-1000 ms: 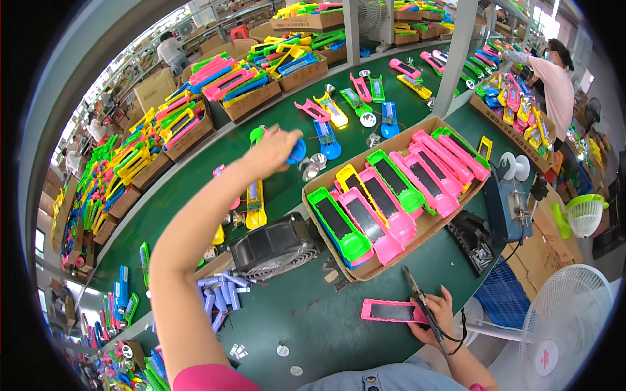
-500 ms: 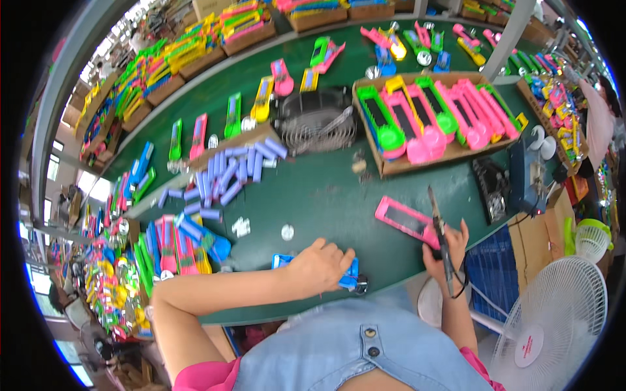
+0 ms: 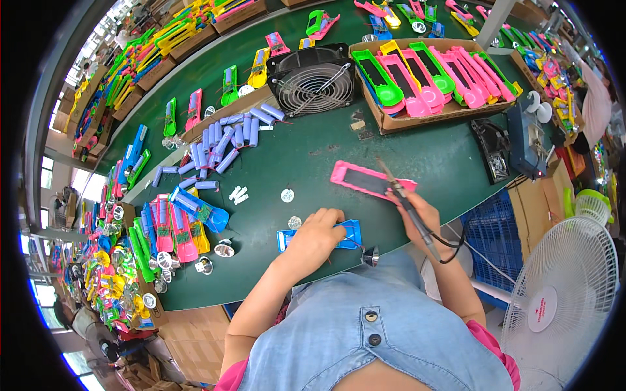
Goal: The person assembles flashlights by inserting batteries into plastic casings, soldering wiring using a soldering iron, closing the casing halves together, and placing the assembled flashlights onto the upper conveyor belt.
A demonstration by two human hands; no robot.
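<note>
Blue plastic forms the long, shallow casing [image 3: 352,234] lying on the dark green tabletop [image 3: 300,156], near its front edge at the lower centre of the frame. The left hand [image 3: 313,240] is curled over the casing's middle and touches it; whether the fingers pinch it or only rest there, I cannot tell. At the casing's right end sits a small shiny silver cup-shaped reflector [image 3: 371,256], right at the table's edge. A careless tug on the casing or a brush of the clothing could tip it off.

Right of centre, the right hand [image 3: 420,216] is closed around a slim dark-handled soldering iron [image 3: 409,207] and also has its fingers at the near end of a pink plastic frame [image 3: 339,173] with a dark rectangular panel [image 3: 366,180]. That double load looks like the main risk: the iron's bare tip points past the frame's upper side, and if it is hot, a slight turn of the wrist could melt the pink rim or mark the panel. Contact cannot be judged from here. A thin black cable [image 3: 456,252] loops beside the right wrist; a snag might jerk the iron. Loose purple cylindrical cells [image 3: 222,143], heaped left of centre, could roll if knocked.
</note>
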